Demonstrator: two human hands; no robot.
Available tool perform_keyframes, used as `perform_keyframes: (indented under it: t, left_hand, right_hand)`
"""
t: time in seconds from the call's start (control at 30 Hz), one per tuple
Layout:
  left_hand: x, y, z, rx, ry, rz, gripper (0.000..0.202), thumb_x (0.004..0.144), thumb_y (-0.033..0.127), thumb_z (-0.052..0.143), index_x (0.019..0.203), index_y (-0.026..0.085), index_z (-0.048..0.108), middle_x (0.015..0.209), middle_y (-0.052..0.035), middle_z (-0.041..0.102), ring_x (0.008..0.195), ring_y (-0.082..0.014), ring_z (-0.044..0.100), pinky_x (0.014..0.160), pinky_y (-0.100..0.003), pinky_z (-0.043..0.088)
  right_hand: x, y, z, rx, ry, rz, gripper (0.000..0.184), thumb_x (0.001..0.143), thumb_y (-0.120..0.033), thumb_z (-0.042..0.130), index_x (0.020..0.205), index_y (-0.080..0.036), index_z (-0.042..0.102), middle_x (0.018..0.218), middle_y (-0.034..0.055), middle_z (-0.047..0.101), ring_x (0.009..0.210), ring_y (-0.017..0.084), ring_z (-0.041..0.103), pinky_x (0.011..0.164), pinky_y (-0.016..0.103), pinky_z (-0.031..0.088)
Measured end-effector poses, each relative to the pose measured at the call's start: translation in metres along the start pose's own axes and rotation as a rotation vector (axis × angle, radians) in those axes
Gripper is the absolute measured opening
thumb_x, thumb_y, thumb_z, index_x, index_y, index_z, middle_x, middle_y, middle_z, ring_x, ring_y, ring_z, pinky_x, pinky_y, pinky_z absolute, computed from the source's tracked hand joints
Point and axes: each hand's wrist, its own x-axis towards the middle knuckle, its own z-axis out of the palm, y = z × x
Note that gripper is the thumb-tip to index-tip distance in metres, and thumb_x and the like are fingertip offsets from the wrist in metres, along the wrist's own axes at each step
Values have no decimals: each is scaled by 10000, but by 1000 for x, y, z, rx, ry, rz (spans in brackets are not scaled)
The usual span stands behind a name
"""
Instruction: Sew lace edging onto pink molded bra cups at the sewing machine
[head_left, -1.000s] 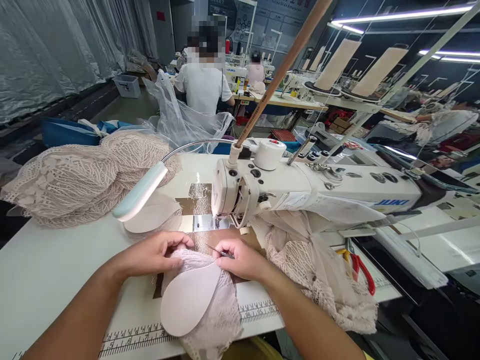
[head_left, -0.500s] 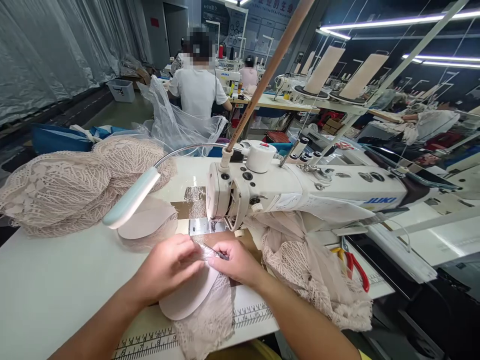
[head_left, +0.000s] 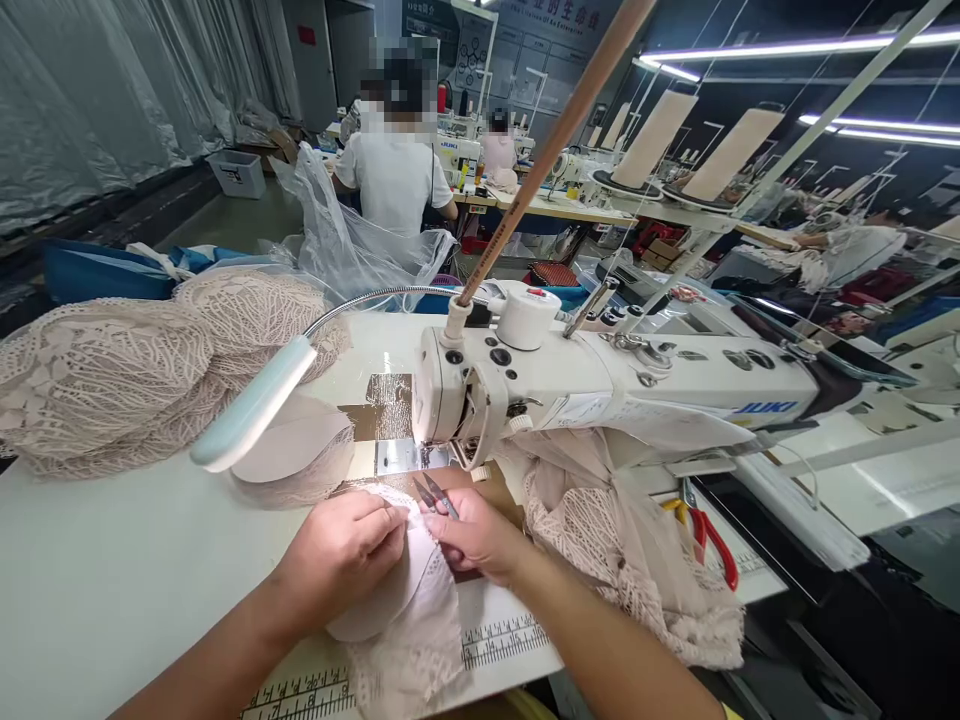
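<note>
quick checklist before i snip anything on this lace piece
1. Snips gripped firmly in the right hand: ok.
2. Left hand pinching the lace piece down on the table: ok.
3. Snip tips aimed away from the left fingers: ok, they point up toward the sewing machine, though they sit close to the fingertips.
4. Piece and both hands clear of the needle: ok, all lie in front of the machine head.
5. Only the thread, not the lace, between the blades: cannot tell, too small to see.
</note>
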Motion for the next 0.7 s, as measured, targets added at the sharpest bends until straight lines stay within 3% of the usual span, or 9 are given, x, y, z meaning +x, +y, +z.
perform_keyframes:
  t: [0.17,0.3,0.43,0.53,0.6,0.7]
  left_hand:
    - [2,4,3,41,14,36,267,880,117,495,625,161,559,543,9,504,505,-120,416,492,-255,351]
    - [0,2,1,71,13,24,274,865,113,496,602,172,543,535,16,487,508,-122,395,497,-263,330]
    - [0,1,0,88,5,31,254,857,106,501,618,175,553,539,18,492,516,-124,397,514,-264,329]
    - [1,0,-6,36,-68,19,241,886,124,463,694,171,601,571,8,525,534,-129,433,522,-258,338]
    - [2,-2,-15,-66,-181,-52,213,912,193,457,783,178,626,656,-7,578,602,-136,497,558,-247,370]
    - [2,-12,-34,-174,-384,-363,274,883,401,515,725,191,591,683,-1,577,638,-143,527,557,-233,373]
  right_hand:
    - [1,4,3,-121,52,-105,328,747,-414,653,658,-193,427,511,-86,340,448,55,288,401,186,202]
    - [0,3,-2,-415,150,-281,275,820,-350,553,636,-181,438,586,-52,384,564,87,353,510,208,290]
    - [0,-1,-6,-680,243,-343,255,837,-288,503,617,-180,434,592,-46,383,598,101,369,554,219,296]
    - [0,-1,-9,-639,216,-345,221,843,-303,508,662,-176,492,617,-38,424,611,106,399,575,220,318]
    - [0,-1,-10,-506,173,-286,255,876,-376,476,734,-173,538,629,-30,442,590,106,411,556,220,328]
    - [-1,1,-9,-421,145,-182,315,864,-465,499,762,-171,551,603,-33,423,544,103,387,499,217,301]
